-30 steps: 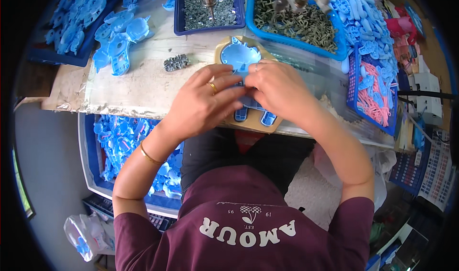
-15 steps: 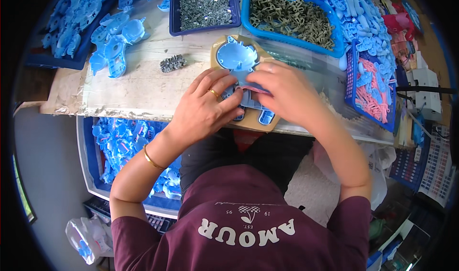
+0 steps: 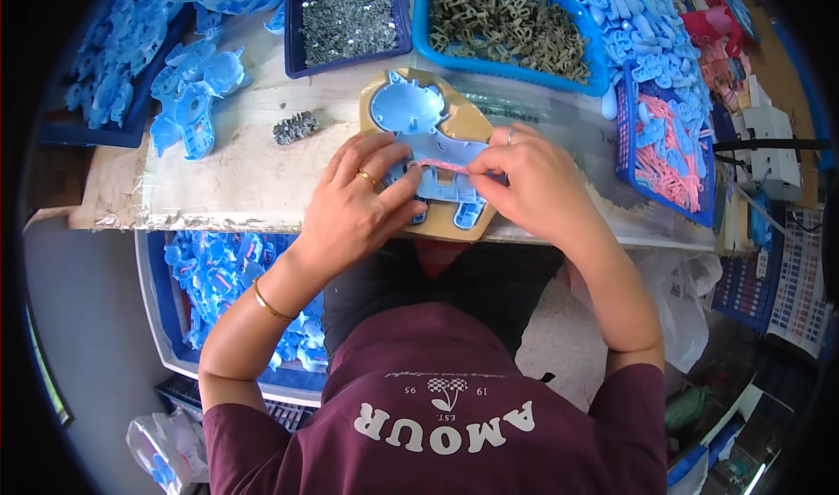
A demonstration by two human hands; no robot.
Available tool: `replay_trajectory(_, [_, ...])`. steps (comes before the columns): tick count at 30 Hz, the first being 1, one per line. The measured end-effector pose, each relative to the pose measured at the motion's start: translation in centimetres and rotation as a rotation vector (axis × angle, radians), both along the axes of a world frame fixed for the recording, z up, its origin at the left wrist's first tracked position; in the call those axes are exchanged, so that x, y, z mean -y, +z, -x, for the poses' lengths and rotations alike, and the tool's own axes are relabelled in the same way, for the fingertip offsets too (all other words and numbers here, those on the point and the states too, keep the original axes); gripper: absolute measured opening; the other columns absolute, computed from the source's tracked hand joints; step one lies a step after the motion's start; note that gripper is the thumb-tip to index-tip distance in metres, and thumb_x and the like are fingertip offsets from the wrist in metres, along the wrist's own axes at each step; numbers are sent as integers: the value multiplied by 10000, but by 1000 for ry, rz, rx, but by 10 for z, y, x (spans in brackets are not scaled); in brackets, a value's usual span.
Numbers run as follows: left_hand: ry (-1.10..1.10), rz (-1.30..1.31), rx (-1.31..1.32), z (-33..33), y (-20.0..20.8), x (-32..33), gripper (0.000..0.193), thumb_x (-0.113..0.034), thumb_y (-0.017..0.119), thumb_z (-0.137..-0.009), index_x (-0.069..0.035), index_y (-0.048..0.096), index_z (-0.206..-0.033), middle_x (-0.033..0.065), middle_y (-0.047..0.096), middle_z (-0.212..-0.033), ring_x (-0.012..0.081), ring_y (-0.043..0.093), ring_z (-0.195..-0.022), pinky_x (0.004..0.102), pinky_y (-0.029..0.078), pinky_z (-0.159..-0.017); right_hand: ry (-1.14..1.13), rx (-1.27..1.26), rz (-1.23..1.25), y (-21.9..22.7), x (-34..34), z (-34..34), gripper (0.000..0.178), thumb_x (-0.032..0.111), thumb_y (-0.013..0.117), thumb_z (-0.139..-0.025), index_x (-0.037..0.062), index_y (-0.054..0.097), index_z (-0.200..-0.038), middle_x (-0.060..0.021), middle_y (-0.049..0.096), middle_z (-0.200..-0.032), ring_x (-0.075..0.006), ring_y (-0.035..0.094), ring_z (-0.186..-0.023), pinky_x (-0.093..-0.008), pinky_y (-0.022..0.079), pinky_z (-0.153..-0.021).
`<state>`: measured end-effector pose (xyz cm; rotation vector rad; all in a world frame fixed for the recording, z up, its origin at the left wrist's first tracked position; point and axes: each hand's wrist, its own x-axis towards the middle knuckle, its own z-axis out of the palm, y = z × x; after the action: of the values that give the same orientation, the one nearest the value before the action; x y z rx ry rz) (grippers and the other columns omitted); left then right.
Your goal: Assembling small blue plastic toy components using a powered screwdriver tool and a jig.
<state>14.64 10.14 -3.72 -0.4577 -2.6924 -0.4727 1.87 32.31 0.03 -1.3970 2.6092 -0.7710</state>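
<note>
A light-blue plastic shell half [image 3: 407,108], with a round hollow at the far end and legs at the near end, lies open side up on a tan board [image 3: 472,128] at the table edge. Across its middle runs a thin pink plastic strip [image 3: 441,165]. My left hand [image 3: 357,189] curls over the shell's left side, thumb and fingertips at the strip's left end. My right hand [image 3: 533,180] is closed, thumb and forefinger pinching the strip's right end at the shell's right edge. Parts of the shell are hidden under my fingers.
Beyond the board stand a dark-blue tray [image 3: 293,36] of small metal pieces and a bright-blue basket [image 3: 597,80] of brownish clips. A small metal pile [image 3: 295,127] and blue shells [image 3: 194,106] lie left. A blue basket [image 3: 626,132] holds pink strips; a bin [image 3: 156,276] of shells sits below.
My right hand has drawn back a little to the right, showing more of the pink strip and shell. The whole view has shifted slightly.
</note>
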Motion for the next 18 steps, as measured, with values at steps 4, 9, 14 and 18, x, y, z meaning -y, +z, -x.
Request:
replay_trajectory(4, [-6,-40,35,0,5,0,409,-238,789,-813,-106,687,-1187,96,614,-1292,338,533,-1256,461,462,-1041,74,-43,-26,19,18,6,152,151,757,-842,66,748,-968,-86,654,-860,-283,658,-844,-397,516,-723])
replay_trajectory(9, [58,-207,-127,14,22,15,223,-102,726,-856,-49,665,-1064,123,659,-1113,330,636,-970,415,542,-838,119,-273,778,70,114,24,450,128,812,-850,75,602,-1244,-90,670,-993,-207,676,-904,-336,542,-799])
replay_trajectory(14, [359,50,-291,53,26,78,43,-125,706,-873,-93,685,-853,62,630,-852,288,594,-841,384,511,-733,170,250,670,143,181,24,560,258,705,-967,0,477,-1407,-162,720,-1028,-271,727,-896,-390,565,-784])
replay_trajectory(18, [362,175,-165,94,11,125,187,-305,705,-880,-130,763,-908,48,658,-877,288,606,-923,438,504,-827,84,190,590,141,167,24,636,218,766,-885,5,457,-1399,-187,719,-1034,-315,730,-810,-408,580,-786])
